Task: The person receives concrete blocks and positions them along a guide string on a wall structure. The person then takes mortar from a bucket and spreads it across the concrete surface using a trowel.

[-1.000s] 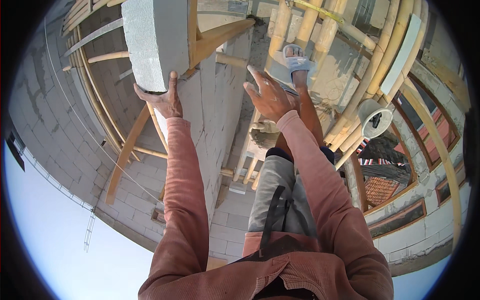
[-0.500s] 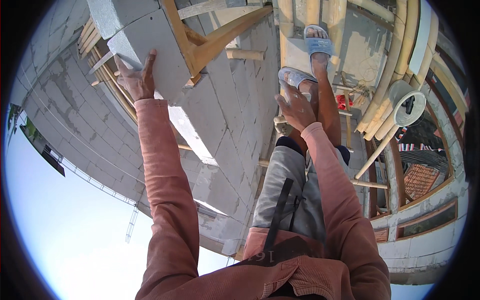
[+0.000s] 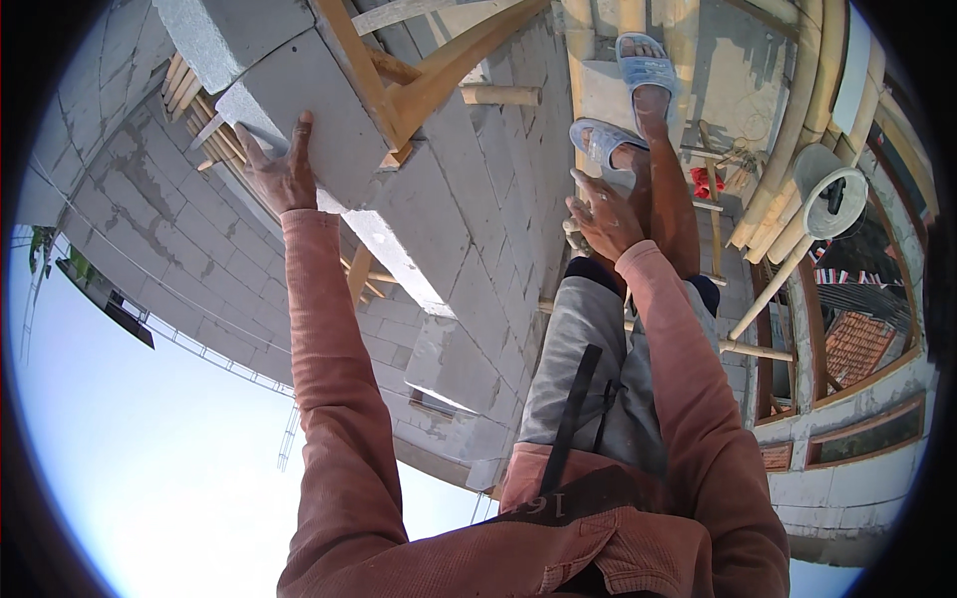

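Observation:
My left hand [image 3: 280,171] rests on a grey concrete block [image 3: 304,98] at the end of the wall, fingers and thumb spread over its edge. A dark joint line parts this block from another grey block [image 3: 237,38] farther up. Against the block's right side stands a yellowish wooden frame [image 3: 424,95]. My right hand [image 3: 606,221] hangs in front of my lower legs, its fingers apart and slightly bent, with no object seen in it.
My sandalled feet stand on bamboo poles and a board [image 3: 604,85]. Right of them, a pale bucket [image 3: 837,202] sits beside thick bamboo poles [image 3: 788,189]. A red item [image 3: 706,183] lies lower down. Window frames [image 3: 865,431] line the right wall; open sky shows at lower left.
The whole view has shifted slightly, so the scene sits more to the right. My left hand stays on the block. My right hand has turned a little and its fingers bend more.

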Available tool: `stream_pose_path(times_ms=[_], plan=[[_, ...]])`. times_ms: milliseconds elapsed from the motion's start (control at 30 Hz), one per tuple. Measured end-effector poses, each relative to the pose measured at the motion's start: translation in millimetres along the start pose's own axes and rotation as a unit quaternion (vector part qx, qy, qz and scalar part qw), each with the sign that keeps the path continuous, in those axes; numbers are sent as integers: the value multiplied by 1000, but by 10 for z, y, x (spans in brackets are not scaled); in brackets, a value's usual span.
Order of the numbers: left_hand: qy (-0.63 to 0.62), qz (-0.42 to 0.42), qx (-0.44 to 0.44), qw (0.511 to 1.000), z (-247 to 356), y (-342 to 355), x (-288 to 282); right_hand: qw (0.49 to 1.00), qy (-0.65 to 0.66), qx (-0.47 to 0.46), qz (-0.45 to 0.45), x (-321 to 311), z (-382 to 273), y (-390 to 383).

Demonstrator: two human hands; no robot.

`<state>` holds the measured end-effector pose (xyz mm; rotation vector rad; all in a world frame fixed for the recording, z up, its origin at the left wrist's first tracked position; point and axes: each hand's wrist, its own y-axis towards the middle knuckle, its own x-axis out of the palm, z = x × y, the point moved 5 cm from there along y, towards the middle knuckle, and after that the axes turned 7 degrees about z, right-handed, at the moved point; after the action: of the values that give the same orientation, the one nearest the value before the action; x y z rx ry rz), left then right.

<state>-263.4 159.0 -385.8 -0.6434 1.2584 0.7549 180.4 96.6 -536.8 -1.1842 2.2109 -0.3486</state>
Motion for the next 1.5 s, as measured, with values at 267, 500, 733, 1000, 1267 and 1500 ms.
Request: stream_pose_path(times_ms=[267,500,733,1000,1267,1500], plan=[[20,-15,-11,1000,112,-43,-3,999,-6,-2,-38,-1,-51,27],[55,-38,46,997,39,60,4,988,75,137,-20,3,127,36],[59,-82,84,991,146,84,74,996,30,83,-18,108,123,-6],[95,-5,96,991,774,-652,-378,991,128,4,48,-360,-432,52],[-182,-161,55,968,1384,-1505,406,911,319,245,92,-1020,-409,212],[-497,-342,-144,784,1603,-1855,2766,876,342,277,197,-1175,467,104]])
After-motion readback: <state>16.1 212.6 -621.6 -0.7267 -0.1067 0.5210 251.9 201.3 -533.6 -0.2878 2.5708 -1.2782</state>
